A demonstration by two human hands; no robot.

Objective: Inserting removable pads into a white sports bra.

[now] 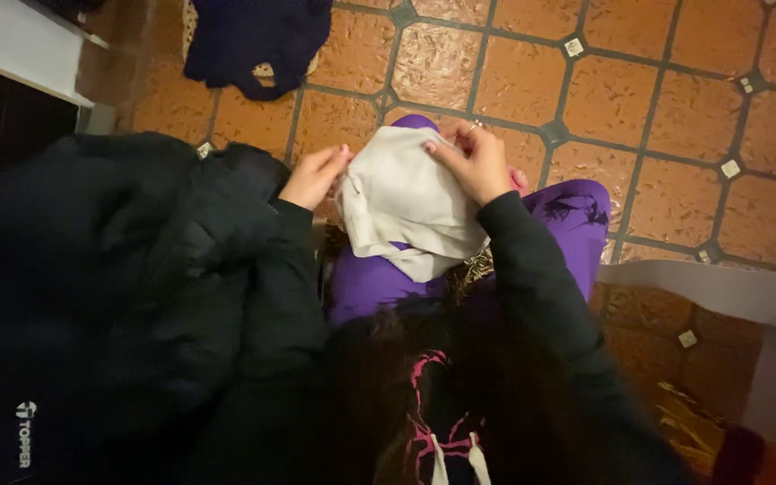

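Observation:
A pale grey-white cloth garment [406,202] hangs over my lap, above my purple trousers [577,220]. My left hand [314,175] pinches its upper left edge. My right hand [473,162], with a ring on one finger, grips the upper right edge. Both arms are in black sleeves. The lower part of the cloth drapes down between my knees.
A bulky black jacket [110,287] fills the left side. A dark blue garment [253,40] lies on the orange tiled floor [675,99] at the top. A white furniture edge [20,45] is at top left, and a white frame [729,292] at right.

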